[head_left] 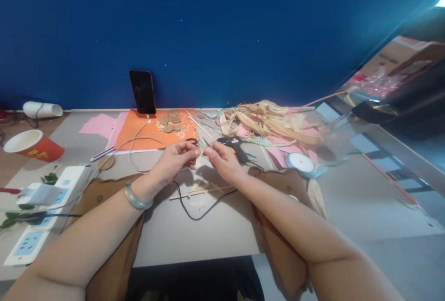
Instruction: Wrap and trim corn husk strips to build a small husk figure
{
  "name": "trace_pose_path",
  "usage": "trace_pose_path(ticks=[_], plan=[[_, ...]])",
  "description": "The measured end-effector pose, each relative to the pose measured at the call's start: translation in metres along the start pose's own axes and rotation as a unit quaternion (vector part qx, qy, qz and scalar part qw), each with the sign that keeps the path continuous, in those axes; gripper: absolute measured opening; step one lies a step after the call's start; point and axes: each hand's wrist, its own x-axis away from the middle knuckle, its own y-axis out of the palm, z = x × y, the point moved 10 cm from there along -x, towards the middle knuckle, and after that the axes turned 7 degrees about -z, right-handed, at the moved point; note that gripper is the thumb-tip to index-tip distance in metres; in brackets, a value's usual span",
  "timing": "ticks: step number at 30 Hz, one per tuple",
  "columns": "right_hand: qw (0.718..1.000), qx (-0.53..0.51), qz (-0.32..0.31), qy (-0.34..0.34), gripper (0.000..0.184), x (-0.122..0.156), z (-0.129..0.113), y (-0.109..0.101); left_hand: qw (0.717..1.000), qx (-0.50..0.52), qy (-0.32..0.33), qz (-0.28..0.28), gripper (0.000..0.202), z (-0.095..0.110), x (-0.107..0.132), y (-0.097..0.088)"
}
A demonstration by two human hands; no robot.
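Note:
My left hand (177, 159) is closed in a pinch over the middle of the table, thumb against forefinger. What it grips is too small to make out; a pale bit shows near its fingertips. Close beside it, my right hand (223, 161) is closed around a thin, dark metal tool (205, 141) that looks like tweezers. Below both hands lie a thin wooden stick (187, 195) and pale husk scraps (200, 185). Just behind the right hand rests a black glue gun (233, 145). Several brown discs (168, 128) sit on an orange sheet (135, 133).
A phone (143, 91) leans on the blue wall. Dried husk strips (267, 120) pile up at the back right, near a white ribbon roll (301, 162). To the left stand a red paper cup (43, 148) and a power strip (71, 176). A black cord (198, 219) loops in front.

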Motion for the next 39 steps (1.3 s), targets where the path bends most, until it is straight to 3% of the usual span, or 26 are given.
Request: trace_pose_path(ticks=[3, 13, 32, 39], plan=[[1.000, -0.017, -0.012, 0.012, 0.050, 0.001, 0.006, 0.005, 1.000, 0.012, 0.014, -0.013, 0.027, 0.000, 0.000, 0.004], [0.998, 0.058, -0.031, -0.011, 0.050, 0.002, -0.003, 0.011, 0.999, 0.022, 0.022, -0.007, 0.029, 0.006, 0.004, 0.010], [0.998, 0.056, -0.025, -0.005, 0.050, 0.004, -0.003, 0.010, 0.999, 0.026, 0.013, -0.015, 0.029, 0.004, 0.005, 0.012], [1.000, -0.005, -0.005, 0.029, 0.052, 0.002, 0.012, 0.006, 0.997, 0.019, 0.057, 0.046, 0.029, 0.012, 0.006, -0.003]])
